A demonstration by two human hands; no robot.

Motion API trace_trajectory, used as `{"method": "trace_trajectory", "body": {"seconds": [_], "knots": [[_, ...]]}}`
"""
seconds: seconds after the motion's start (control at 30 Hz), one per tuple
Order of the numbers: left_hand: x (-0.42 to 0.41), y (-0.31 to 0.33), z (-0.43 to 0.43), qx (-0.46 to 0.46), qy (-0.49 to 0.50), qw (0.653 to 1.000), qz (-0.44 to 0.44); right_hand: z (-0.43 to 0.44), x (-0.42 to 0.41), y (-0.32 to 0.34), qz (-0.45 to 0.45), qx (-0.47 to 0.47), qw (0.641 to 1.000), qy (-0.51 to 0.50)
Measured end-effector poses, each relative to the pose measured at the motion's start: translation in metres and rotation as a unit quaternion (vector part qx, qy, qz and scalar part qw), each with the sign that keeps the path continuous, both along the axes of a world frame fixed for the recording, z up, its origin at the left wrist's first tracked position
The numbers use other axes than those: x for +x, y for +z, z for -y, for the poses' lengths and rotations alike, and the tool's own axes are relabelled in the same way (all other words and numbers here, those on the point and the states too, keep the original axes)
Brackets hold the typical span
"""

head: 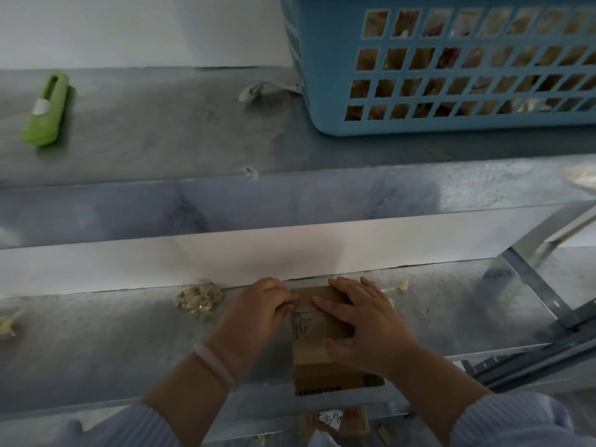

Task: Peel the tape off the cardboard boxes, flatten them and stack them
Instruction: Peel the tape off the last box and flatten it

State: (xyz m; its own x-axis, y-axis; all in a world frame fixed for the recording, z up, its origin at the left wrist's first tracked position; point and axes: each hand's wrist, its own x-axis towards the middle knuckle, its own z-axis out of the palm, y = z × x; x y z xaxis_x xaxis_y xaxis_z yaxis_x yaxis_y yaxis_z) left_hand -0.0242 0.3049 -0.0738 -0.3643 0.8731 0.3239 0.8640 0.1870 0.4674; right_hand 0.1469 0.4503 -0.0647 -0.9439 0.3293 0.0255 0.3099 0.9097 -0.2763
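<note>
Two bare hands are working one small brown cardboard box [317, 330] on the lower grey metal shelf [96, 343]. Left hand [258, 309] is curling its fingers closed at the box's far left edge, apparently pinching tape; the tape itself is too small to confirm. Right hand [364, 324] is lying open and flat, pressing the top. Advice: keep pressing down while peeling low and slowly. Box is looking scuffed, printed, with a green-marked near flap.

The box [322, 343] lies on the lower shelf [96, 343]; on the upper shelf [161, 130], cutter [46, 109] left, basket [451, 66] right.
</note>
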Motion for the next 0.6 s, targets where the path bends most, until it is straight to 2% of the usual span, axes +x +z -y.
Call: {"method": "trace_trajectory", "body": {"seconds": [0.17, 0.27, 0.37, 0.47, 0.53, 0.6], "knots": [[-0.001, -0.007, -0.009, 0.003, 0.021, 0.999, 0.028, 0.000, 0.001, 0.001, 0.005, 0.001, 1.000, 0.006], [-0.002, -0.019, -0.012, 0.022, 0.085, 0.988, 0.130, 0.001, 0.001, 0.000, 0.005, 0.006, 1.000, 0.004], [0.006, -0.020, -0.017, 0.044, 0.151, 0.950, 0.268, 0.001, 0.000, 0.000, 0.000, 0.005, 1.000, 0.002], [0.006, -0.015, -0.026, 0.064, 0.215, 0.891, 0.394, 0.001, 0.000, 0.000, 0.003, 0.004, 1.000, 0.003], [0.004, -0.012, -0.029, 0.078, 0.230, 0.868, 0.433, 0.001, 0.000, 0.000, 0.002, 0.001, 1.000, 0.001], [0.003, -0.012, -0.028, 0.088, 0.227, 0.878, 0.413, 0.001, 0.000, -0.002, 0.005, 0.005, 1.000, 0.002]]}}
